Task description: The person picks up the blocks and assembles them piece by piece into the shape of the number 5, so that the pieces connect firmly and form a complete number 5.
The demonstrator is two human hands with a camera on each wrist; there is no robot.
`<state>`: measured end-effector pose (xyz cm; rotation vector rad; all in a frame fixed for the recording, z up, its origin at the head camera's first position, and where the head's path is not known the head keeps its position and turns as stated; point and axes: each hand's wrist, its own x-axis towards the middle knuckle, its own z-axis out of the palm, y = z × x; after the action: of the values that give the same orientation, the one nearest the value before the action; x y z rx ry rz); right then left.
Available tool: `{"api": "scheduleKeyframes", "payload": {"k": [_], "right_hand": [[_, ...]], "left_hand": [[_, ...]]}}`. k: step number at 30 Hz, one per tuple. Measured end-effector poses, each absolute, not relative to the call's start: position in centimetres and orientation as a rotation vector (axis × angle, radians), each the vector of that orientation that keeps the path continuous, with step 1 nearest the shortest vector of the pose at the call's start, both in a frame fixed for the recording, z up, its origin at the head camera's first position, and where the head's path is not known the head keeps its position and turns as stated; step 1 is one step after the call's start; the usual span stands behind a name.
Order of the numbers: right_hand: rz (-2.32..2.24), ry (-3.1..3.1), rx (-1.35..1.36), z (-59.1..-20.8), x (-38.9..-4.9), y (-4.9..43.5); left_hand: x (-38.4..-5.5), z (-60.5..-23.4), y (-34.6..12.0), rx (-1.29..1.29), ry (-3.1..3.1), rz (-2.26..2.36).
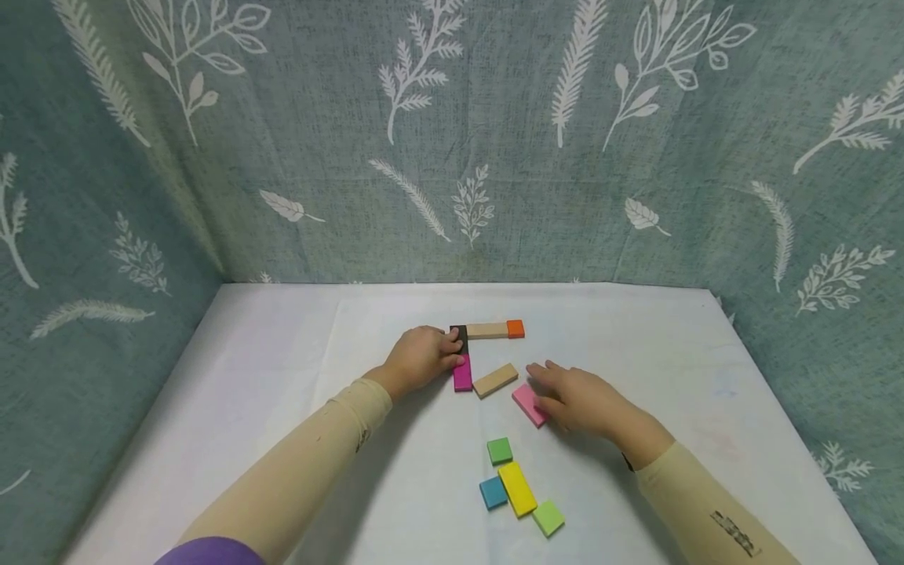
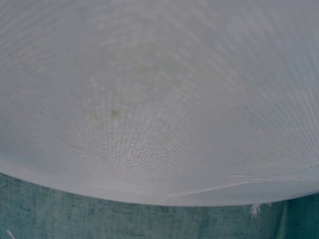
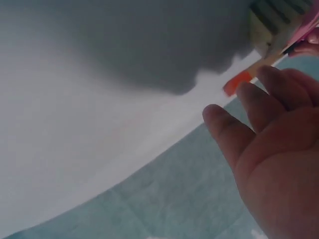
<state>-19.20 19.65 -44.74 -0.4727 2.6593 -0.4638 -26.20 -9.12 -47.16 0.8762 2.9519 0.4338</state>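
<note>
My left hand (image 1: 418, 357) rests its fingertips on a black block (image 1: 463, 346) and, with the thumb, on the magenta block (image 1: 462, 378) joined to its near end. A plain wooden block (image 1: 487, 330) runs right from the black one, and an orange block (image 1: 515, 329) ends that row. My right hand (image 1: 582, 399) is over the right end of a pink block (image 1: 526, 403), thumb overlapping it and the other fingers extended beyond. Between the hands lies a second wooden block (image 1: 495, 380), slanted, its left end close to the magenta one. The left wrist view shows no hand.
Nearer the front lie a green block (image 1: 499, 450), a blue block (image 1: 493, 493), a yellow block (image 1: 521, 493) and a light green block (image 1: 548, 518), clustered together. White cloth covers the table (image 1: 636, 322); a leaf-patterned teal curtain (image 1: 508, 196) hangs behind and at both sides.
</note>
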Motion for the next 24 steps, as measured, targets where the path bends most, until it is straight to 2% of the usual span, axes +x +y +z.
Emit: {"api": "scheduleKeyframes", "payload": {"k": [6, 12, 24], "right_hand": [[-0.421, 2.714, -0.538, -45.5, -16.2, 22.2], [-0.396, 2.727, -0.777, -46.5, -15.1, 21.3], [-0.178, 2.780, -0.644, -44.6, -13.3, 22.1]], "left_hand": [[-26.3, -47.1, -8.7, 0.891, 2.949, 0.414], [-26.5, -47.0, -9.1, 0.867, 2.954, 0.395], [-26.6, -47.5, -9.0, 0.907, 2.962, 0.404]]}}
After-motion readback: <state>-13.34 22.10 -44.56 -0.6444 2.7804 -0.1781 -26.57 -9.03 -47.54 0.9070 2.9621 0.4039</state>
